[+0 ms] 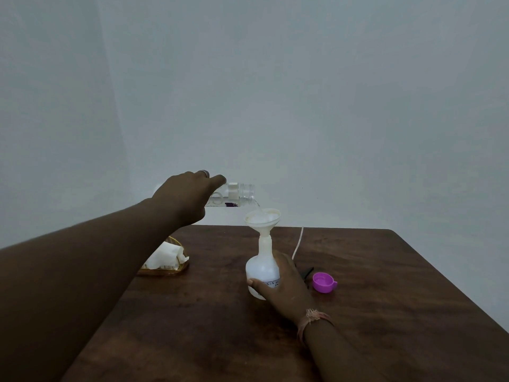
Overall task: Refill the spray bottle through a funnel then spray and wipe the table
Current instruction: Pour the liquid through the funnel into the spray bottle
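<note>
Right hand (283,288) around translucent white spray bottle (260,268)

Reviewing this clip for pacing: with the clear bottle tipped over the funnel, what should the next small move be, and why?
Probably keep pouring steadily while steadying the base. The left hand holds the clear bottle about level, its mouth above the funnel seated in the spray bottle, which the right hand grips. How full it is cannot be told.

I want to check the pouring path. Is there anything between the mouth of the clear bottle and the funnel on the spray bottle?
Nothing visible blocks it. The clear bottle, tipped by the left hand, has its mouth just above the funnel, whose bowl is open. The right hand holds the spray bottle lower down, away from the funnel.
</note>
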`<state>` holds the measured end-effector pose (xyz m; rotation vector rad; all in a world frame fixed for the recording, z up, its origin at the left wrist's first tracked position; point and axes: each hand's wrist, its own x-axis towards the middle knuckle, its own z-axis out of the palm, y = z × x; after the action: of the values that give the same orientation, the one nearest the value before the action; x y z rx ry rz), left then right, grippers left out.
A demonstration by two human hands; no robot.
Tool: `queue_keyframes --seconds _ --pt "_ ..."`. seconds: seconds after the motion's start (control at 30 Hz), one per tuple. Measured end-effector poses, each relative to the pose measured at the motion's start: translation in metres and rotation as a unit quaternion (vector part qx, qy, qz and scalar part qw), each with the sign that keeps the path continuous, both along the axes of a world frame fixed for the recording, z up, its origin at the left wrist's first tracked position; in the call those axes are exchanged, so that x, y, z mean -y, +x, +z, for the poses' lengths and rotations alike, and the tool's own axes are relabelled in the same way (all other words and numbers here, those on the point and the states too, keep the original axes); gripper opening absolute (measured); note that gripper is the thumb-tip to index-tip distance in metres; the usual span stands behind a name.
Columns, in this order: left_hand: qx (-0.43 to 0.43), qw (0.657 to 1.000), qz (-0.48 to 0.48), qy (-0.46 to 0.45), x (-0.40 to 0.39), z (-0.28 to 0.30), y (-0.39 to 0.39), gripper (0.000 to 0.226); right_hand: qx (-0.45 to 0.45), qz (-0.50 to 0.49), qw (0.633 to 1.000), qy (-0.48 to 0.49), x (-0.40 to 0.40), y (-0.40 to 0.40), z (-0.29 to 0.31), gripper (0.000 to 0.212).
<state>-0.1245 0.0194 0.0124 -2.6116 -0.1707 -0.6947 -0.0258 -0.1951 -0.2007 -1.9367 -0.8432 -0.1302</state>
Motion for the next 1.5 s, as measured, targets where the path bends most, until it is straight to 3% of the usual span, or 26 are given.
queue_keyframes --seconds 1.5 --pt "0.014 0.999 -0.018 0.024 -0.0007 -0.0029 0.0030 0.068 0.003 -0.002 1.000 -0.001 0.0011 -0.0042 0.0030 0.067"
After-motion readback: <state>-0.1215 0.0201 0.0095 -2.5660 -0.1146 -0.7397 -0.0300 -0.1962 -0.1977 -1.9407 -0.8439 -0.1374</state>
